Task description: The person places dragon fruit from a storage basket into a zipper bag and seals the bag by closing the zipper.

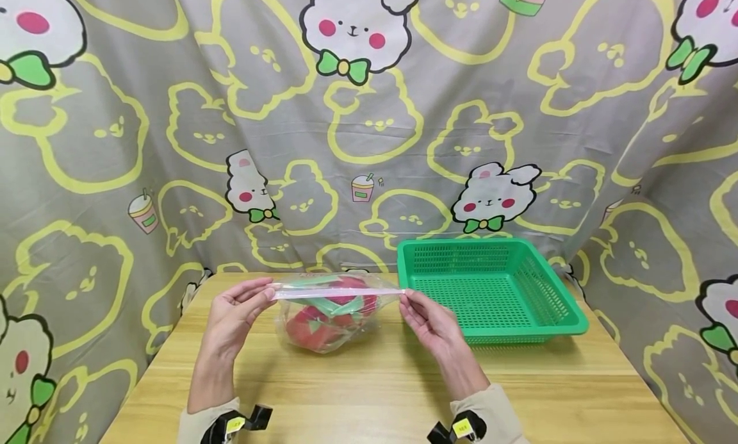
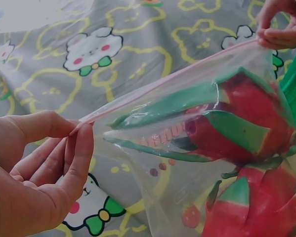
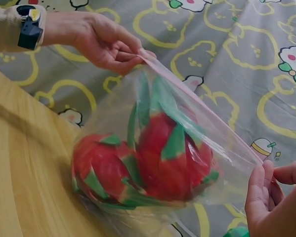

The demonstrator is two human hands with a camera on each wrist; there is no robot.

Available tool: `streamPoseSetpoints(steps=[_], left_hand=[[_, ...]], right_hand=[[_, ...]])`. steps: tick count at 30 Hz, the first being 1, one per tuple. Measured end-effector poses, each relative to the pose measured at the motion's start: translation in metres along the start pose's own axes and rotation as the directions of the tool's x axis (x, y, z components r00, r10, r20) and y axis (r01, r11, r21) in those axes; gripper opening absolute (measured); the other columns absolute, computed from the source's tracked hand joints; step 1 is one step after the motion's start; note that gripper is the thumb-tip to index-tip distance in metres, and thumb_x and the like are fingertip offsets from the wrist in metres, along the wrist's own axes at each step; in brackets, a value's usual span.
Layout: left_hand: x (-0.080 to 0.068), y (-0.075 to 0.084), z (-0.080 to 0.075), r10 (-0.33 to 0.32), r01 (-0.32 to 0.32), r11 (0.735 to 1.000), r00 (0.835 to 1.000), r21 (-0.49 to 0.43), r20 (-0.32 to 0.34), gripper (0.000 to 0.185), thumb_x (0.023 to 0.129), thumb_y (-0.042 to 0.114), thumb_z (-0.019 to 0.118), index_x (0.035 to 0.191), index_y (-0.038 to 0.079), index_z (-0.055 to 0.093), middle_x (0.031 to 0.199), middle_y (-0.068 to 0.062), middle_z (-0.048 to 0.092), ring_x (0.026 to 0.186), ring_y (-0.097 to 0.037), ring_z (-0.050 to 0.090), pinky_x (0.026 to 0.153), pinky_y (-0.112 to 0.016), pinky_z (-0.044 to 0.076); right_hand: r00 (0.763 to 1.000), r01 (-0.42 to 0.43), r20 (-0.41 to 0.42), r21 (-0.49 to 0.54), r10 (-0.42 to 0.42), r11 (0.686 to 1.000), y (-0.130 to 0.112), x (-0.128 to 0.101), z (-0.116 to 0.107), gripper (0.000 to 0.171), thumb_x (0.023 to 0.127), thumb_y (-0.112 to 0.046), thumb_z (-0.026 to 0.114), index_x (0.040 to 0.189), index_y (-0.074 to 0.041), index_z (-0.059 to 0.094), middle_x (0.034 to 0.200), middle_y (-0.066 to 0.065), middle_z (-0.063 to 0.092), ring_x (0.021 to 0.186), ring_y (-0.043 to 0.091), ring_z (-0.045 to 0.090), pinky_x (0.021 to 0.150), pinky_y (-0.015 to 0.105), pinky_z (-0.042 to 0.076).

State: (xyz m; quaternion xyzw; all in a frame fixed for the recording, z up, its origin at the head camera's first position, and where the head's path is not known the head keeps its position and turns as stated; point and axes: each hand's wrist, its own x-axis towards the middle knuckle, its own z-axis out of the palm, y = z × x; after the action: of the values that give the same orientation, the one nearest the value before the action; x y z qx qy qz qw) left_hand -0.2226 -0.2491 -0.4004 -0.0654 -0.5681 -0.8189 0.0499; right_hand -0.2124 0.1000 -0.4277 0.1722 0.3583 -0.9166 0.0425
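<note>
Printed curtain (image 1: pixel 369 111) behind; wooden worktop (image 1: pixel 380 380) in front; green basket (image 1: pixel 567 303) at its right rear, just right of the bag. Clear zip bag (image 1: pixel 331 332) holding two red-and-green dragon fruits (image 3: pixel 152 163), its bottom resting on the worktop; left hand (image 1: pixel 233 316) pinches the left end of the pink seal (image 1: pixel 340 292), right hand (image 1: pixel 432 322) the right end, each grip closed on the seal, drawn taut between them.

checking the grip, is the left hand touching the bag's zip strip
Touching. The left wrist view shows the left hand pinching the zip strip end between thumb and fingers; the head view agrees.
</note>
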Motion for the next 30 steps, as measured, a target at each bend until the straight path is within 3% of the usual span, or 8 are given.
streamPoseSetpoints(steps=[19,26,30], left_hand=[[-0.003,0.013,-0.004,0.007,-0.01,0.999,0.998,0.045,0.067,0.025,0.092,-0.014,0.065,0.101,0.004,0.079,0.096,-0.007,0.076,0.085,-0.015,0.073,0.08,-0.029,0.059],[-0.007,0.021,-0.007,0.0,-0.012,0.997,0.986,0.07,0.167,0.028,0.094,-0.016,0.061,0.102,0.004,0.079,0.097,-0.008,0.076,0.086,-0.015,0.073,0.08,-0.027,0.059],[-0.003,0.02,-0.006,-0.041,0.024,0.995,0.982,0.094,0.182,0.026,0.095,-0.013,0.061,0.102,0.006,0.078,0.1,-0.008,0.074,0.089,-0.015,0.073,0.082,-0.028,0.058]], right_hand=[[0.996,-0.001,0.09,-0.051,0.006,0.999,-0.015,-0.015,-0.001,0.018,0.097,0.004,0.064,0.09,-0.005,0.078,0.088,0.009,0.076,0.086,0.014,0.075,0.088,0.028,0.057],[0.982,-0.125,0.139,-0.033,0.128,0.992,-0.026,-0.025,-0.001,0.017,0.1,-0.001,0.062,0.091,-0.004,0.076,0.09,0.007,0.074,0.086,0.013,0.072,0.09,0.025,0.055],[0.981,-0.148,0.123,-0.001,0.147,0.989,-0.03,-0.019,-0.002,0.013,0.1,-0.003,0.064,0.093,-0.004,0.075,0.092,0.007,0.073,0.087,0.014,0.072,0.092,0.026,0.054]])
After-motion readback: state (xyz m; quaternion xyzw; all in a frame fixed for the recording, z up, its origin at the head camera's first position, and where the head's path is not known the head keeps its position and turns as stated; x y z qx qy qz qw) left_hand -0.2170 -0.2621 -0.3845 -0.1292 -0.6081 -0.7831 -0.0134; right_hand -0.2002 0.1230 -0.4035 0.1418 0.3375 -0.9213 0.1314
